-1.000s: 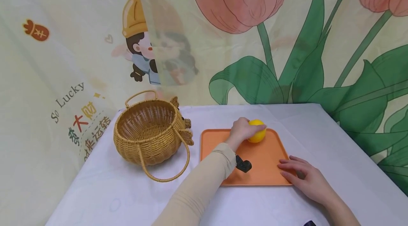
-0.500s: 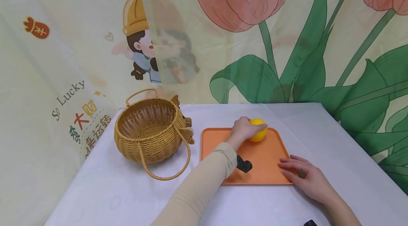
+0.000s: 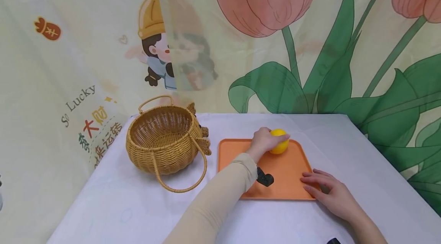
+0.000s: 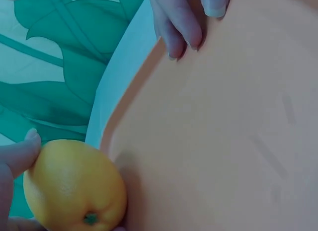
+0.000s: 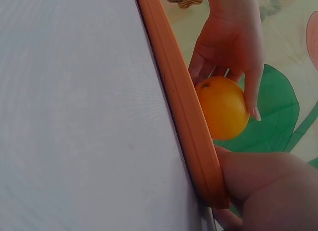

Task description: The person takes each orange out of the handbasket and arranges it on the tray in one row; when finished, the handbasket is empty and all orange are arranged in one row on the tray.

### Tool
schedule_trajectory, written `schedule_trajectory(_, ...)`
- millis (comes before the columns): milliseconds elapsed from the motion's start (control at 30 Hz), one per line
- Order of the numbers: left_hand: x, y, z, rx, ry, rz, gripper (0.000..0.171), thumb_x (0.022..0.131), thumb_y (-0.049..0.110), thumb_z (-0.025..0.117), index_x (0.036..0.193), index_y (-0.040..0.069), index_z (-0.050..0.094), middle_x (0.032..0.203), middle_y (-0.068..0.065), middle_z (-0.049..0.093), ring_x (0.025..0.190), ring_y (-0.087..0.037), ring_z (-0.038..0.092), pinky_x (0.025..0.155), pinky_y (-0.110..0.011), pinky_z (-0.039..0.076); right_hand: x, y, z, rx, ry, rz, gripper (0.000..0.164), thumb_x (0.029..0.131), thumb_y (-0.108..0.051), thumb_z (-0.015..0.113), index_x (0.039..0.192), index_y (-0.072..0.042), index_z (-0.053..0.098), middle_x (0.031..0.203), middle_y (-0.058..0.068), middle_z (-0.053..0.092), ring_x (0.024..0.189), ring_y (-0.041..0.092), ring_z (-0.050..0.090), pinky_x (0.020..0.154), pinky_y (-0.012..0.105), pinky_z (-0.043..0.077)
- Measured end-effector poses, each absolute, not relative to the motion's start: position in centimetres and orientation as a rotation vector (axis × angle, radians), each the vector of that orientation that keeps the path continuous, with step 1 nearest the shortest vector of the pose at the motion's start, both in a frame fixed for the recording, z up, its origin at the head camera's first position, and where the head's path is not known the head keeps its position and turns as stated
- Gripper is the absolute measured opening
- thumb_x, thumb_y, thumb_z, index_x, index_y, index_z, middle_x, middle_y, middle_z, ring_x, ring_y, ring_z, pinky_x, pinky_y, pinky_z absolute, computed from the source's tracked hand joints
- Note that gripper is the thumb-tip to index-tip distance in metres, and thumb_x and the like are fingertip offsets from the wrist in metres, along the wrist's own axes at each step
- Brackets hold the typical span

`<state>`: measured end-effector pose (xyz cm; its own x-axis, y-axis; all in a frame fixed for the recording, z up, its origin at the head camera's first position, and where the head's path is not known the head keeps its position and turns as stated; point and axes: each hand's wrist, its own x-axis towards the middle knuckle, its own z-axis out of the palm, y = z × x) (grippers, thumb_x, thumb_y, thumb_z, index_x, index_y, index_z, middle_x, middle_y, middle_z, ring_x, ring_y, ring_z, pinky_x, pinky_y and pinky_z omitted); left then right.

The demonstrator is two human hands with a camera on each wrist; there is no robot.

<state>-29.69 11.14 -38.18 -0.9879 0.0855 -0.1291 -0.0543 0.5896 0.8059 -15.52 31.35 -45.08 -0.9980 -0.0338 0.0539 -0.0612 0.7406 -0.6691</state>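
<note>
My left hand [image 3: 263, 140] grips an orange [image 3: 280, 144] at the back right of an orange-coloured tray [image 3: 282, 183]. In the left wrist view, the thumb lies along the side of the orange [image 4: 74, 186], whose green stem end shows near the bottom. Fingers curl round its far side, partly hidden. My right hand [image 3: 332, 194] rests at the tray's front right corner, fingers extended and touching its edge. From the right wrist, the tray's rim [image 5: 176, 92] runs past that hand, with the orange [image 5: 226, 112] beyond it under the left hand.
A wicker basket [image 3: 172, 160] stands left of the tray, one handle folded down onto the white tablecloth [image 3: 138, 205]. Behind the table hangs a printed curtain [image 3: 262, 75] with tulips and a cartoon figure. A black camera mount [image 3: 265, 179] juts from my left wrist.
The head view has shifted slightly. Both hands, the orange and the tray keep their places relative to one another.
</note>
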Motion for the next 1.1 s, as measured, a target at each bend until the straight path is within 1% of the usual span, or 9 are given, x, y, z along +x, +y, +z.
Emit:
schedule_trajectory(133, -29.8, 11.1, -39.0, 0.038, 2.633, 1.386, 0.072, 0.082, 0.059, 0.079, 0.129, 0.007, 0.064, 0.104, -0.003, 0.065, 0.089, -0.017, 0.057, 0.078, -0.03, 0.052, -15.5, 31.3, -45.4, 0.081, -2.895, 1.113, 0.037, 0.092, -0.033, 0.079, 0.124, -0.016, 0.075, 0.138, 0.013, 0.063, 0.142, 0.042, 0.035, 0.107, 0.073, 0.03)
schedule_trajectory(300, -30.1, 11.0, -39.5, 0.062, 2.608, 1.406, 0.075, 0.084, 0.061, 0.077, 0.132, 0.007, 0.06, 0.108, -0.004, 0.064, 0.092, -0.018, 0.057, 0.081, -0.031, 0.052, -15.4, 31.3, -45.4, 0.075, -2.906, 1.102, 0.037, 0.092, -0.032, 0.079, 0.124, -0.015, 0.075, 0.139, 0.013, 0.063, 0.142, 0.042, 0.035, 0.106, 0.073, 0.03)
schedule_trajectory(600, -30.3, 10.9, -39.2, 0.095, 2.616, 1.403, 0.074, 0.09, 0.063, 0.067, 0.135, 0.005, 0.059, 0.115, -0.008, 0.065, 0.093, -0.02, 0.058, 0.079, -0.031, 0.053, -15.6, 31.4, -45.3, 0.09, -2.887, 1.114, 0.033, 0.092, -0.025, 0.079, 0.123, -0.014, 0.076, 0.138, 0.014, 0.063, 0.142, 0.044, 0.035, 0.106, 0.075, 0.029)
schedule_trajectory(700, -30.3, 10.7, -39.0, 0.082, 2.608, 1.413, 0.073, 0.09, 0.062, 0.067, 0.135, 0.005, 0.059, 0.116, -0.008, 0.065, 0.093, -0.02, 0.058, 0.077, -0.031, 0.053, -15.6, 31.5, -45.2, 0.09, -2.887, 1.119, 0.033, 0.092, -0.025, 0.079, 0.123, -0.014, 0.075, 0.138, 0.014, 0.063, 0.143, 0.044, 0.035, 0.106, 0.075, 0.029)
schedule_trajectory(800, -30.2, 10.6, -38.8, 0.077, 2.603, 1.411, 0.068, 0.09, 0.06, 0.069, 0.137, 0.01, 0.061, 0.118, -0.007, 0.065, 0.091, -0.019, 0.058, 0.074, -0.031, 0.054, -15.6, 31.5, -45.2, 0.09, -2.889, 1.122, 0.034, 0.092, -0.027, 0.078, 0.124, -0.014, 0.075, 0.139, 0.014, 0.062, 0.143, 0.044, 0.035, 0.106, 0.074, 0.029)
schedule_trajectory(967, -30.2, 10.7, -38.7, 0.099, 2.601, 1.408, 0.057, 0.092, 0.057, 0.068, 0.139, 0.024, 0.063, 0.12, -0.003, 0.065, 0.086, -0.018, 0.058, 0.066, -0.031, 0.054, -15.7, 31.5, -45.1, 0.096, -2.887, 1.104, 0.035, 0.092, -0.029, 0.078, 0.124, -0.014, 0.075, 0.139, 0.014, 0.062, 0.143, 0.044, 0.035, 0.106, 0.074, 0.03)
schedule_trajectory(1033, -30.2, 10.8, -38.7, 0.102, 2.601, 1.41, 0.055, 0.093, 0.056, 0.068, 0.138, 0.025, 0.063, 0.117, -0.003, 0.064, 0.085, -0.018, 0.057, 0.064, -0.031, 0.055, -15.6, 31.5, -45.1, 0.102, -2.884, 1.097, 0.035, 0.092, -0.03, 0.078, 0.124, -0.014, 0.075, 0.138, 0.014, 0.063, 0.143, 0.043, 0.035, 0.106, 0.074, 0.03)
schedule_trajectory(1100, -30.1, 10.9, -38.7, 0.091, 2.599, 1.417, 0.054, 0.093, 0.055, 0.068, 0.135, 0.022, 0.062, 0.113, -0.004, 0.063, 0.084, -0.018, 0.057, 0.063, -0.032, 0.057, -15.6, 31.5, -45.1, 0.105, -2.88, 1.094, 0.036, 0.092, -0.031, 0.078, 0.124, -0.014, 0.075, 0.138, 0.013, 0.063, 0.142, 0.043, 0.036, 0.106, 0.073, 0.03)
